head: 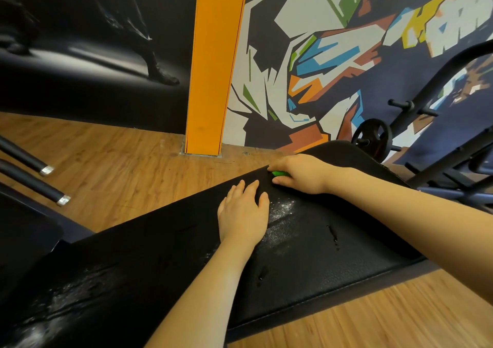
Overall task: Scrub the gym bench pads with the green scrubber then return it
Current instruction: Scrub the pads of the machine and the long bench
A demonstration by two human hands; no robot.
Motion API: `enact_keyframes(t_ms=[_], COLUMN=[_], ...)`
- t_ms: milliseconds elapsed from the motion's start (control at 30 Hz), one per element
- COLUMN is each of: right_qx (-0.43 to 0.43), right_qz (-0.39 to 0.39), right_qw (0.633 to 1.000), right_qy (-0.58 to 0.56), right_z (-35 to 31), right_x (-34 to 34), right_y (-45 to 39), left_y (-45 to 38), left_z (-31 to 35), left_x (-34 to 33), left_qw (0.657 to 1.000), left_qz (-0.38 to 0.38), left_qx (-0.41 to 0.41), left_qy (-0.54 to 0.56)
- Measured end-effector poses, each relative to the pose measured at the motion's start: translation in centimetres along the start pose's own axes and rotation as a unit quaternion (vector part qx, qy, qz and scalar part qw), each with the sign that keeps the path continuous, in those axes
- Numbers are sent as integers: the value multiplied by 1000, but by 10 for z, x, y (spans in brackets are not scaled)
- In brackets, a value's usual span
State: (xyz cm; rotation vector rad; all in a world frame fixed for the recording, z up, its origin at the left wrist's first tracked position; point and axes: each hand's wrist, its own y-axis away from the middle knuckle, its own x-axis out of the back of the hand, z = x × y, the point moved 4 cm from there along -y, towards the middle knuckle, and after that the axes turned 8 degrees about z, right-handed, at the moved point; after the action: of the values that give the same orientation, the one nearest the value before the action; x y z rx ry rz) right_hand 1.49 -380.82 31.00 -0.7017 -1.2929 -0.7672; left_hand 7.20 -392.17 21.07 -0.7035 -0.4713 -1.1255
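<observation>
Two bare forearms reach out from the near edge over a long black bench pad (pixel 306 275) that runs from near left to far right, its surface streaked with whitish foam (pixel 280 214) and a few wet drips. On the left, the left hand (pixel 244 214) lies flat on the pad, palm down, fingers straight and close together, holding nothing. Just beyond it, the right hand (pixel 300 174) curls over the green scrubber (pixel 280 173), gripping it against the pad close to the far left edge; only a small bright green sliver shows between thumb and fingers. Wooden floor (pixel 120 166) spreads to the left of the bench, where two black bars with silver end caps (pixel 32 184) poke in. Farther off stands an orange pillar (pixel 213 67) beside a wall with a colourful angular mural (pixel 333 54). At far right, a black weight plate (pixel 373 136) sits on a dark metal rack (pixel 440 134).
</observation>
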Motion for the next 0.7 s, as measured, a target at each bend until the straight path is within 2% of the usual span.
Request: enact_keyframes(t_ms=[233,533,700], right_qx=[55,-13,9], right_qz=[-22,31,19], right_qw=[998,999,1000], right_qy=[-16,5,-2], right_z=[-5,8,-1], right_x=[7,7,7], right_y=[38,1,23], left_y=[1,-1,-1], left_z=[0,0,-1], left_x=[1,0,-1], left_qw=[1000,1000,1000], left_qz=[-2,4,9], left_qx=[-2,3,-1], left_qy=[2,1,-2])
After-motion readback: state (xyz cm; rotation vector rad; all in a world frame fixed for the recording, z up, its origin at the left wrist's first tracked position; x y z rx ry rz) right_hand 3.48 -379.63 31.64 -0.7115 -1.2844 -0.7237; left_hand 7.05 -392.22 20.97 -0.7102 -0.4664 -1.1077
